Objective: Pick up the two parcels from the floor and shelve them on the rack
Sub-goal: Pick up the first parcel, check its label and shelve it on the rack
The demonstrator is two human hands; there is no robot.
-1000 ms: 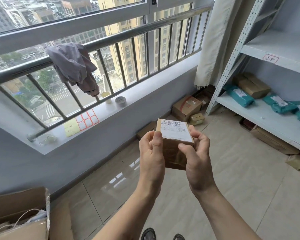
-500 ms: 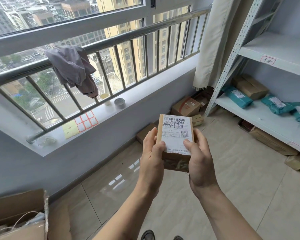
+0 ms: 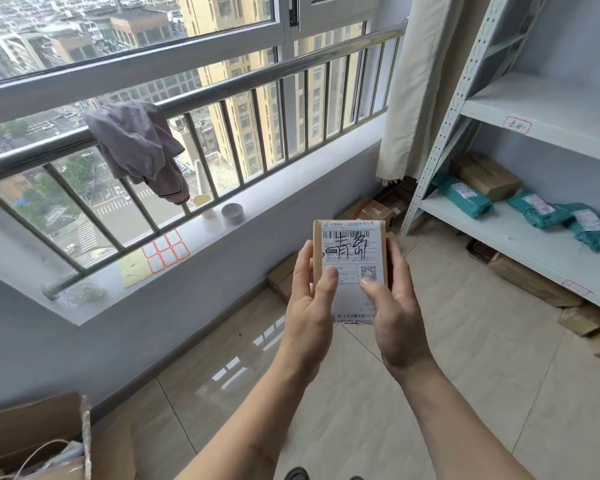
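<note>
A small brown cardboard parcel with a white shipping label and black handwriting faces me, held up at chest height over the floor. My left hand grips its left edge, thumb on the label. My right hand grips its right edge, thumb pressed on the label's lower part. The white metal rack stands at the right, its shelves about an arm's length beyond the parcel. More brown boxes lie on the floor by the rack's post.
Teal mailer bags and a brown box lie on the rack's lower shelf. Boxes sit under it. A windowsill with railing runs along the left. An open carton is at bottom left. A curtain hangs beside the rack.
Both hands have tilted the parcel upright, so its label now faces me fully, and both thumbs have shifted onto the label.
</note>
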